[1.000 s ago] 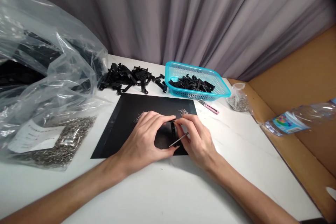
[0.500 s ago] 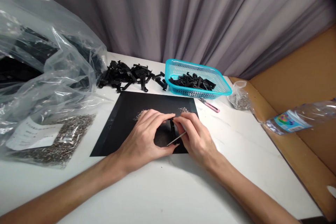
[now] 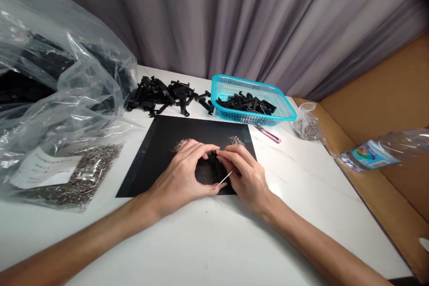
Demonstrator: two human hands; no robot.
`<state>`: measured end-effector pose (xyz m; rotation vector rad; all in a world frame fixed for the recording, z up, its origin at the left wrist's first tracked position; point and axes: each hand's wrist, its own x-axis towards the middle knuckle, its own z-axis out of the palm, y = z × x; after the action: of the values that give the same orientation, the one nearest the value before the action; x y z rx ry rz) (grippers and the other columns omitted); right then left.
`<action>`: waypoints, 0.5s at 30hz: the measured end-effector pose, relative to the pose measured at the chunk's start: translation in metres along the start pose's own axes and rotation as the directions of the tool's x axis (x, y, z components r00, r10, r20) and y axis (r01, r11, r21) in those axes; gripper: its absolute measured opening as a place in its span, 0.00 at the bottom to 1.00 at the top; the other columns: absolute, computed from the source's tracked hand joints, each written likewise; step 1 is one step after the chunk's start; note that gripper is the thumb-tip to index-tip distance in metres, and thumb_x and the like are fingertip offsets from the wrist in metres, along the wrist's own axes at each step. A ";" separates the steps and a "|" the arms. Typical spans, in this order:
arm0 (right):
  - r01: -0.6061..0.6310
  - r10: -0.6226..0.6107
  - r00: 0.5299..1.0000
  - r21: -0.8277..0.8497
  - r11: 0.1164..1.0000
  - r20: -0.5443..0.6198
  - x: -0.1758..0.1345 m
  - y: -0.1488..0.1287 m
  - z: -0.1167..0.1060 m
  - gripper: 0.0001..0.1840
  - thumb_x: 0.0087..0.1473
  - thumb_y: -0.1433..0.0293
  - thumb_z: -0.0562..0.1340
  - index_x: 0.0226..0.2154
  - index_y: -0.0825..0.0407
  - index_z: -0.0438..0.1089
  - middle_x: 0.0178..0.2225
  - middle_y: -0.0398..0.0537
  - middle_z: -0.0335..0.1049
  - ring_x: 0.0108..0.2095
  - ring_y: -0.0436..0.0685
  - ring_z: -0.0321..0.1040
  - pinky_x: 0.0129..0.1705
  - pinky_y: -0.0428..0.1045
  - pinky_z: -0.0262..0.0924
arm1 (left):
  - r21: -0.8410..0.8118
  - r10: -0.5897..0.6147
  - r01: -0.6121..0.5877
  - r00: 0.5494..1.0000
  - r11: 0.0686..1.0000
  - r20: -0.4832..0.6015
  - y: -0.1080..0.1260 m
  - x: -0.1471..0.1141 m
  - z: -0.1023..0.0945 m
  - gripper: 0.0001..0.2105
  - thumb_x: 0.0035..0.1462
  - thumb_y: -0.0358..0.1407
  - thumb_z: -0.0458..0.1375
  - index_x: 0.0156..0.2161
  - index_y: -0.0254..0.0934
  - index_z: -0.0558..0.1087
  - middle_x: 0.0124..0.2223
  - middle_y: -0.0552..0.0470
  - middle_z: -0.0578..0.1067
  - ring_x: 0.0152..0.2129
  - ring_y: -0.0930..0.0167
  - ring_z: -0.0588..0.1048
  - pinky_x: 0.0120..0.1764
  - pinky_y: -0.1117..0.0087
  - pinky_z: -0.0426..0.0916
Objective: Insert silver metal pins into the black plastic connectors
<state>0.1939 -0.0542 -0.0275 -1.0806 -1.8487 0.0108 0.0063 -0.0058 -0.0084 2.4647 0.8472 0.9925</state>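
Bench [image 3: 301, 178]: carrying black mat [image 3: 201, 129]
Black part [image 3: 217, 167]: running nearly 12-to-6 between hands
Left hand [image 3: 181, 172]: fingers clasping its ends from 9 o'clock
Right hand [image 3: 246, 174]: fingers holding metal rod [image 3: 224, 179], touching 1 o'clock

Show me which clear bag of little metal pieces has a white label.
The larger bag, front left: a white label covers part of it. The small bag right of the blue basket shows none.
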 end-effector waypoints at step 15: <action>-0.060 0.045 0.988 0.102 0.993 0.147 -0.003 0.006 0.001 0.17 0.68 0.78 0.52 0.51 0.50 0.71 0.47 0.53 0.72 0.45 0.56 0.73 0.45 0.51 0.72 | 0.031 -0.147 0.145 0.985 0.989 0.085 -0.004 0.007 0.001 0.26 0.41 0.41 0.72 0.48 0.40 0.75 0.32 0.56 0.71 0.35 0.64 0.72 0.48 0.60 0.67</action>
<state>0.1973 -0.0521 -0.0329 -1.0777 -1.9252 0.2211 0.0099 0.0016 -0.0072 2.4067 1.0004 0.8228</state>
